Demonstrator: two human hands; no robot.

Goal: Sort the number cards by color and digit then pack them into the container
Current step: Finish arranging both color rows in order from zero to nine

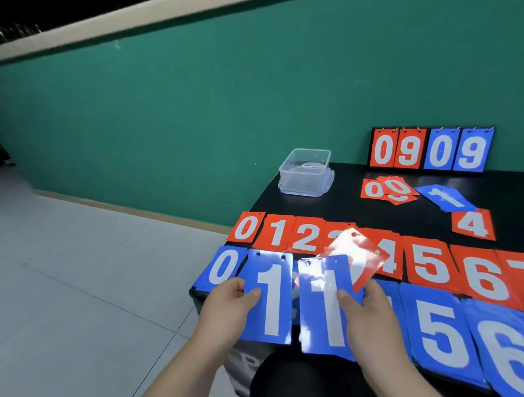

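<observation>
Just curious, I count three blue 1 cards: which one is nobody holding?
The far blue 1, lying askew on the table beside the loose red 0s; the others are in the left hand and right hand.

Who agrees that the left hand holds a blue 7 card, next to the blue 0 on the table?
Not quite. The head view shows the left hand holding a blue 1 card, not a 7, next to the blue 0 on the table.

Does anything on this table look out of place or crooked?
Yes. Behind the neat rows, a blue 1 card lies slanted between a messy heap of red 0 cards and a lone red 4 card, all still unsorted.
</observation>
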